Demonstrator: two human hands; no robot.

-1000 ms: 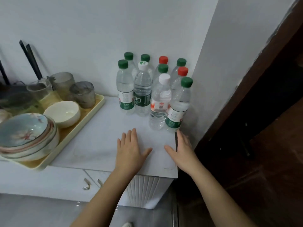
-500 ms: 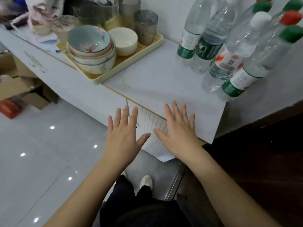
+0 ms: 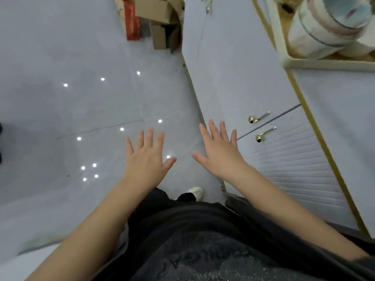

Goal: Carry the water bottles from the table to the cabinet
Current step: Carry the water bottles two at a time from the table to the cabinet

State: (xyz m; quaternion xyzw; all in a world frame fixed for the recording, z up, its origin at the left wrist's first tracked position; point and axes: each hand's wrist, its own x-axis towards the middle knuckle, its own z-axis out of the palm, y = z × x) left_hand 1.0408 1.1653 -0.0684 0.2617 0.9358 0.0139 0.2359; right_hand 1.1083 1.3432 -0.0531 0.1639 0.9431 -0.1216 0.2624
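Note:
No water bottle shows in the head view now. My left hand [image 3: 147, 154] hangs over the glossy floor with its fingers spread and straight, holding nothing. My right hand [image 3: 220, 151] is beside it, fingers spread too, empty, in front of the white cabinet [image 3: 233, 67] and just left of its two gold door handles [image 3: 261, 126]. The cabinet's white top [image 3: 341, 102] with its gold edge runs along the right side.
A cream tray [image 3: 288, 61] with stacked bowls [image 3: 328, 23] sits on the cabinet top at the upper right. Cardboard boxes [image 3: 162, 21] and a red box stand on the floor at the top. My dark trousers and one white shoe [image 3: 195, 192] are below.
The view has swung down and left from the cabinet top to the floor. The bottles have left the view. Both hands stay open and empty, now off the top, in front of the cabinet doors.

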